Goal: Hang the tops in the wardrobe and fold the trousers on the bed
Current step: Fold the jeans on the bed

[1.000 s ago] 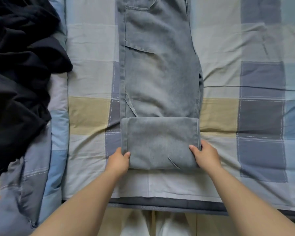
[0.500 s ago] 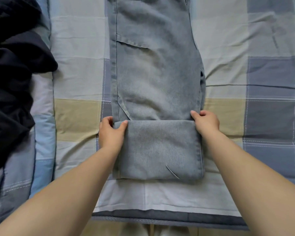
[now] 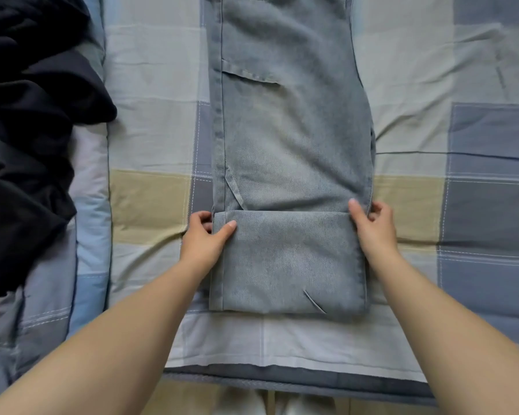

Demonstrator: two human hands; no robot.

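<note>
Light blue jeans (image 3: 291, 139) lie lengthwise on the bed, legs stacked, running away from me. Their near end is folded over into a flat rectangular flap (image 3: 288, 262). My left hand (image 3: 206, 239) pinches the flap's far left corner, thumb on top of the denim and fingers tucked at its side. My right hand (image 3: 372, 227) grips the far right corner the same way, fingers curled round the edge. The waistband is out of view at the top.
A checked bedsheet (image 3: 150, 199) in blue, grey and beige covers the bed. A heap of black clothing (image 3: 27, 139) lies along the left side. The bed's near edge (image 3: 282, 378) runs below the folded jeans, with floor beneath.
Both hands slid from the flap's near corners up its sides to the far corners. The view shifted slightly; the jeans themselves stayed flat.
</note>
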